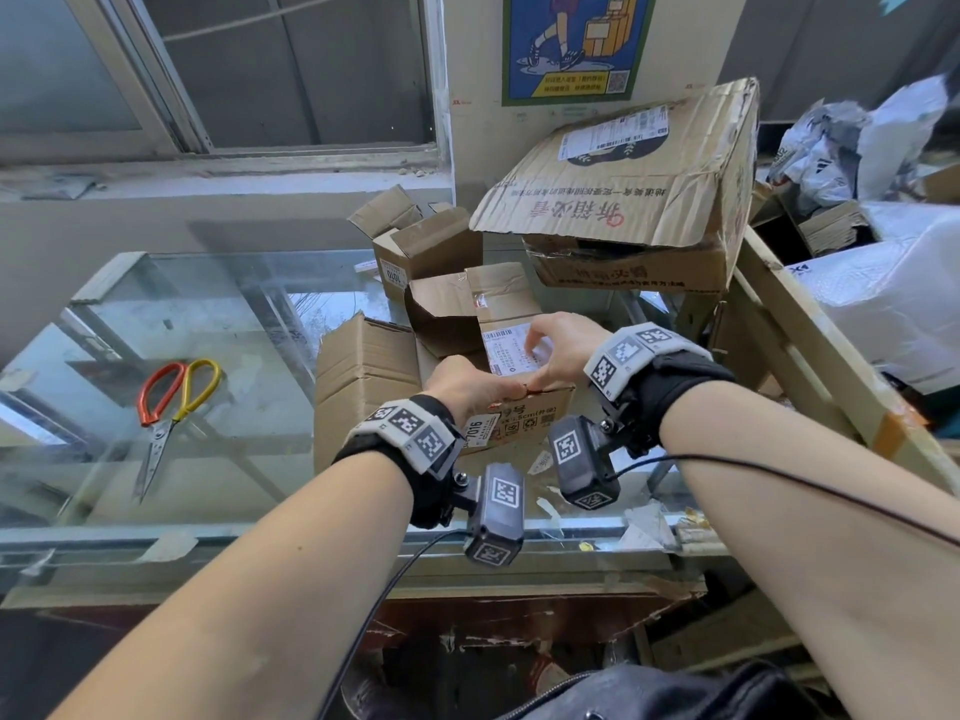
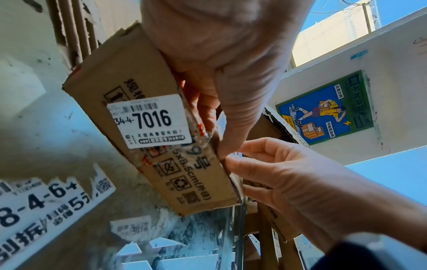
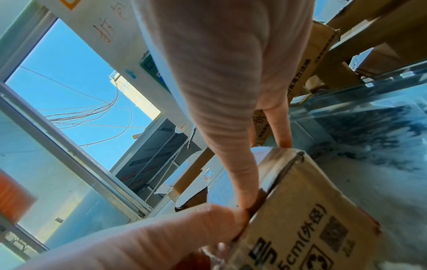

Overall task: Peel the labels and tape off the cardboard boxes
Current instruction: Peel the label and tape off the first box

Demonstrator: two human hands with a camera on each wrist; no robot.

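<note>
Head view: L hand [image 1: 470,381] grips small box [image 1: 524,407] near edge, R hand [image 1: 563,345] fingers pinch same edge.

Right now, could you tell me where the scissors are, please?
In the head view, the scissors lie on the glass counter, left of the flattened cardboard box and both hands.

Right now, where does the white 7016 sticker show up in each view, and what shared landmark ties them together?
Head: 7016 sticker on the held box's near side, beside the left wrist.
Left wrist: centre-left, on the box side.
Right wrist: not in view.
Shared landmark: the printed "cm(外径)" text on that box side.
</note>
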